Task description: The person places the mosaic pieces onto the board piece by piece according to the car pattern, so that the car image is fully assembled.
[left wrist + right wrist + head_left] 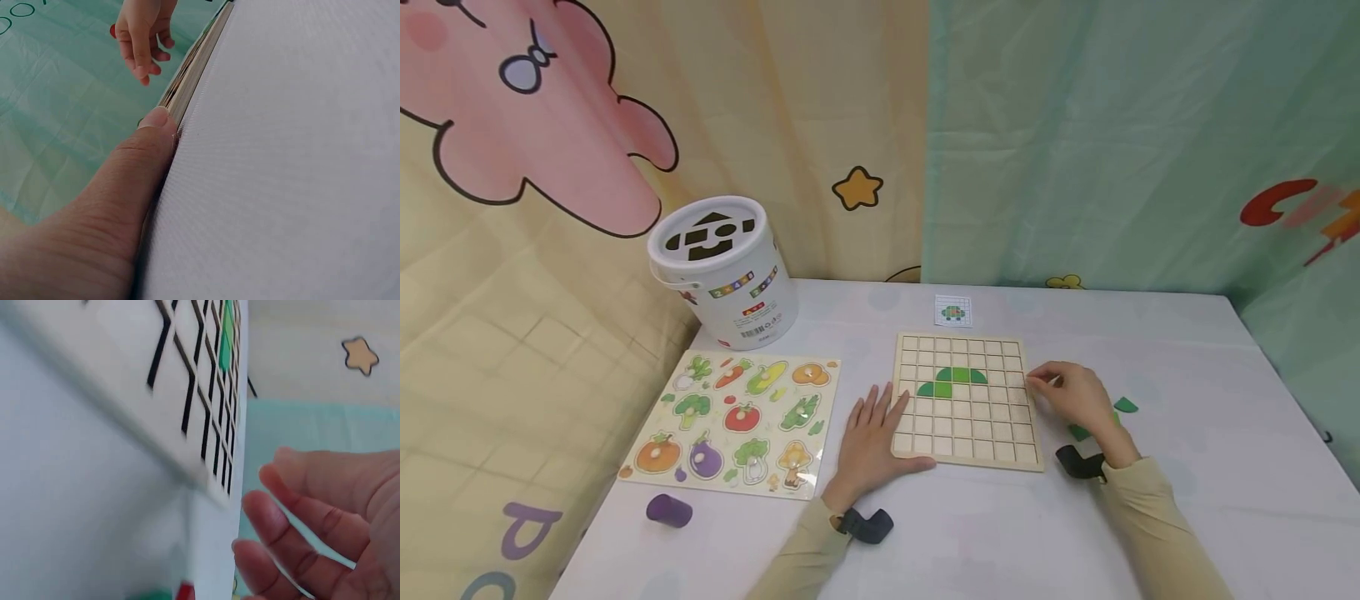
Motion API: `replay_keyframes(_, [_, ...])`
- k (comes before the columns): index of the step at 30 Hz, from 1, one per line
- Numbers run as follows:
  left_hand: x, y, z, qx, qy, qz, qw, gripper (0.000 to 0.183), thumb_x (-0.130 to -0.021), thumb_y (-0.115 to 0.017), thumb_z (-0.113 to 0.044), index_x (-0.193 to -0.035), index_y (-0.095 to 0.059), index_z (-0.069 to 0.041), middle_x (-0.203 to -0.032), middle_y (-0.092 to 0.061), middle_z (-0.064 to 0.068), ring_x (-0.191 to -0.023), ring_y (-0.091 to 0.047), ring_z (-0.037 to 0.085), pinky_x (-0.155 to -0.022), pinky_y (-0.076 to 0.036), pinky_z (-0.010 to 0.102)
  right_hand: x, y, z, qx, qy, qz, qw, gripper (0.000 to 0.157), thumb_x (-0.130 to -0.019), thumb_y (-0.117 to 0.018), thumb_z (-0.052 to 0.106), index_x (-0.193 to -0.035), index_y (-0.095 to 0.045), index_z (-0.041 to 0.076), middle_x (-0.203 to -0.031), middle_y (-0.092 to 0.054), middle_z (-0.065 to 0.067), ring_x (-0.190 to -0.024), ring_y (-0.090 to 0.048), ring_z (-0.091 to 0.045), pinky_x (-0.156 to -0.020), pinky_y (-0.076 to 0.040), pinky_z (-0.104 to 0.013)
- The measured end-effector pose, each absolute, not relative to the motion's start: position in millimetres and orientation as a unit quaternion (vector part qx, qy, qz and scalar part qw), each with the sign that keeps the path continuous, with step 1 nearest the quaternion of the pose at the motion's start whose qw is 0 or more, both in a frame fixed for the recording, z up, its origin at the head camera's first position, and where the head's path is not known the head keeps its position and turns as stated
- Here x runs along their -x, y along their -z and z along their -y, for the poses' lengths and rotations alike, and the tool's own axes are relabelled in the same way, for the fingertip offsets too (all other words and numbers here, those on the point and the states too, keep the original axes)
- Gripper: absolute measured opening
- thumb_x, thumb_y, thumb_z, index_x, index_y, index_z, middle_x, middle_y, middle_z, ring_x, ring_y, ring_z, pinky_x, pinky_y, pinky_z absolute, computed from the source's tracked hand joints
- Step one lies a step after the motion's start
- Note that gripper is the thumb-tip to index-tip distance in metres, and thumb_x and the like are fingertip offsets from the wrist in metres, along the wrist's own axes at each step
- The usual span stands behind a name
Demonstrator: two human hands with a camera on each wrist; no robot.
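Note:
A wooden grid board (973, 429) lies on the white table. Several green pieces (961, 375), squares and rounded corners, sit in its upper cells in a stepped shape. My left hand (871, 446) rests spread at the board's left side, its thumb along the front edge; in the left wrist view that thumb (134, 156) lies against the board's side. Beside the right edge, my right hand (1071, 392) hovers with fingers loosely bent and thumb near the index finger. Nothing shows between those fingertips in the right wrist view. Loose green pieces (1125, 405) lie by the right wrist, partly hidden.
A small pattern card (952, 311) lies behind the board. To the left is a vegetable puzzle board (775, 400), with a white lidded bucket (745, 292) behind it and a purple cylinder (669, 511) in front. Printed curtains (1075, 150) hang behind the table.

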State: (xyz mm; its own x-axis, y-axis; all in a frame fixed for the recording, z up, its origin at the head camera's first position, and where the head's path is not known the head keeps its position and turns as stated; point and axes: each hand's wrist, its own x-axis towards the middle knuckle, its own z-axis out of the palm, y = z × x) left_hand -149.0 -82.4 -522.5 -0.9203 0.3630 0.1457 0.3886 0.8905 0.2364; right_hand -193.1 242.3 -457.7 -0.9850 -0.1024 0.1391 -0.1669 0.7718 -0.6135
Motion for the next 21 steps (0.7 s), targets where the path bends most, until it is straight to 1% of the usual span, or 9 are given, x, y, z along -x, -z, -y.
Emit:
replay_keyframes(4, [148.6, 522.1, 82.3, 0.193, 0.134, 0.971, 0.048, 0.109, -0.069, -0.050, -0.084, -0.152, -0.022, -0.019, -0.158, -0.012, 0.007, -0.143, -0.004, 0.028, -0.114, -0.005, 0.044, 188.0, 453.9, -267.9, -0.024, -0.307, 0.951, 0.038, 0.024, -0.089, -0.067, 0.023, -0.098, -0.070, 0.001, -0.086, -0.066, -0.013, -0.074, -0.059, -0.027, -0.054, -0.046, -0.036])
replay_keyframes(7, [148.3, 521.2, 82.1, 0.190, 0.135, 0.972, 0.042, 0.109, -0.069, -0.050, -0.084, -0.153, -0.021, -0.020, -0.158, -0.011, 0.006, -0.143, -0.003, 0.027, -0.114, -0.004, 0.043, 185.2, 451.3, -282.5, -0.003, -0.287, 0.958, 0.015, 0.031, -0.088, -0.068, 0.024, -0.103, -0.068, -0.002, -0.095, -0.065, -0.020, -0.081, -0.060, -0.034, -0.059, -0.047, -0.039])
replay_keyframes(9, [148.2, 520.7, 82.1, 0.188, 0.134, 0.972, 0.037, 0.109, -0.069, -0.049, -0.084, -0.153, -0.020, -0.020, -0.158, -0.010, 0.006, -0.143, -0.002, 0.027, -0.114, -0.003, 0.043, 185.0, 452.0, -289.7, 0.013, -0.279, 0.960, -0.005, 0.034, -0.086, -0.069, 0.024, -0.105, -0.065, -0.005, -0.096, -0.064, -0.022, -0.081, -0.058, -0.035, -0.062, -0.046, -0.042])
replay_keyframes(13, [147.9, 520.0, 82.3, 0.188, 0.138, 0.972, 0.035, 0.109, -0.069, -0.050, -0.084, -0.153, -0.021, -0.020, -0.158, -0.011, 0.006, -0.143, -0.002, 0.027, -0.114, -0.003, 0.043, 184.6, 455.5, -300.0, 0.027, -0.269, 0.962, -0.031, 0.038, -0.085, -0.070, 0.022, -0.104, -0.062, -0.009, -0.093, -0.063, -0.023, -0.078, -0.056, -0.033, -0.065, -0.047, -0.045])
replay_keyframes(17, [147.3, 519.5, 82.4, 0.192, 0.142, 0.970, 0.041, 0.109, -0.069, -0.052, -0.083, -0.152, -0.023, -0.019, -0.158, -0.012, 0.007, -0.143, -0.004, 0.028, -0.114, -0.004, 0.044, 183.0, 455.0, -304.7, 0.032, -0.267, 0.962, -0.043, 0.039, -0.085, -0.070, 0.024, -0.103, -0.062, -0.011, -0.093, -0.063, -0.024, -0.079, -0.056, -0.034, -0.068, -0.048, -0.047])
replay_keyframes(21, [147.3, 520.2, 82.3, 0.197, 0.139, 0.969, 0.053, 0.108, -0.069, -0.050, -0.083, -0.152, -0.024, -0.018, -0.157, -0.014, 0.008, -0.143, -0.006, 0.028, -0.114, -0.006, 0.044, 182.1, 454.5, -307.7, 0.039, -0.271, 0.961, -0.046, 0.038, -0.085, -0.070, 0.024, -0.102, -0.063, -0.010, -0.093, -0.064, -0.024, -0.080, -0.057, -0.034, -0.067, -0.047, -0.046])
